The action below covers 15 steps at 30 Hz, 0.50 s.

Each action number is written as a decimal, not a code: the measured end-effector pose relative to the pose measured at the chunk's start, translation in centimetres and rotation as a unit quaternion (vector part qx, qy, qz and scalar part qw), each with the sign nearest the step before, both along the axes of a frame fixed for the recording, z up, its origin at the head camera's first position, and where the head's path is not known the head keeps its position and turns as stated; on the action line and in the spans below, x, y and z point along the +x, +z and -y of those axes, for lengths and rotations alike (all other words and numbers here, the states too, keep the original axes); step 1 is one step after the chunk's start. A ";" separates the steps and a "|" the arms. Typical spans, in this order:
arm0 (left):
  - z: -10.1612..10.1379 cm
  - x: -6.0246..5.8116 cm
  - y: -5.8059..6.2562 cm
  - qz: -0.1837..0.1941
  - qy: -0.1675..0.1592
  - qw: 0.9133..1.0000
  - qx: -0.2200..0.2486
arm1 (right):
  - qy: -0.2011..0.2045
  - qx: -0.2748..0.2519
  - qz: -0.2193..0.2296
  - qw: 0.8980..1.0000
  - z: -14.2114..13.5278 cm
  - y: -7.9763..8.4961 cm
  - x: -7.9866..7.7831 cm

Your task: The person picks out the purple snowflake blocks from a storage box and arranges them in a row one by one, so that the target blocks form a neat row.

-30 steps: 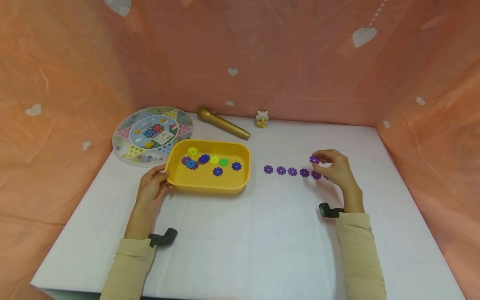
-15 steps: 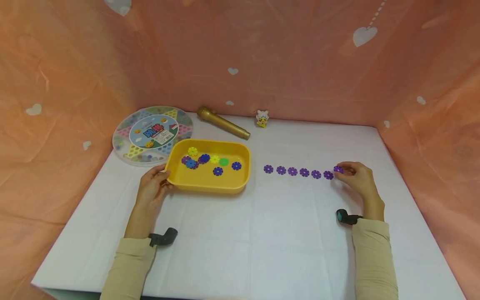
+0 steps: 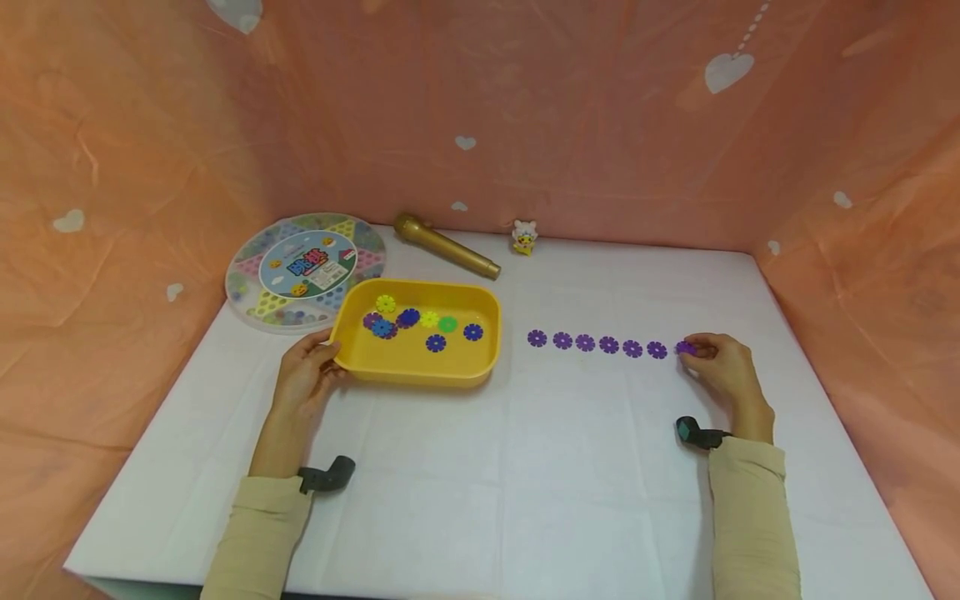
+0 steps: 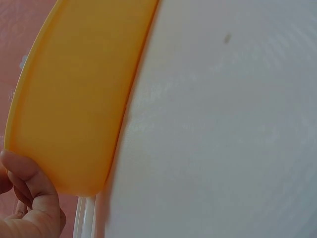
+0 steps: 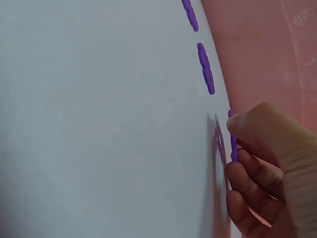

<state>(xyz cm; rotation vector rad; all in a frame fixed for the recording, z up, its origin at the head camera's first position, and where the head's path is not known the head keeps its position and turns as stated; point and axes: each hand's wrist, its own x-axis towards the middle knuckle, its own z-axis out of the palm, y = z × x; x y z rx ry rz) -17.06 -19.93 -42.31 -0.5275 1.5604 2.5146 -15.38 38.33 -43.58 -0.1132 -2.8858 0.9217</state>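
Observation:
My right hand (image 3: 722, 367) pinches a purple snowflake disc (image 3: 684, 348) at the right end of a row of purple discs. In the right wrist view this disc (image 5: 234, 144) is seen edge-on between thumb and fingers, slightly above the table, its shadow beside it. Several purple discs, such as the nearest one (image 3: 657, 350), lie flat in a line on the white table. At the left, my left hand (image 3: 303, 375) grips the corner of a yellow tray (image 3: 420, 375), its thumb at the rim. Blue, purple, yellow and green discs (image 3: 436, 342) lie in the tray.
Behind the tray lies a round Chinese checkers box (image 3: 255, 275), partly behind the tray's left corner. A gold toy microphone (image 3: 448, 247) and a small white and yellow figurine (image 3: 524, 238) are at the back. Orange cloth (image 3: 585, 150) surrounds the table.
My right hand has moved right and lower with the purple disc, from above the row to its right end. The left hand and the tray have stayed still.

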 end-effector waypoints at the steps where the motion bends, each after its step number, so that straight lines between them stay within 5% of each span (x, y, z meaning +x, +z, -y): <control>1: 0.0 0.0 0.0 0.000 0.000 1.000 0.001 | 0.001 0.000 0.002 1.000 0.0 0.0 0.0; 15: 0.0 -0.1 0.1 0.001 0.008 1.000 -0.003 | -0.005 0.001 0.047 0.999 -0.1 -0.4 -0.3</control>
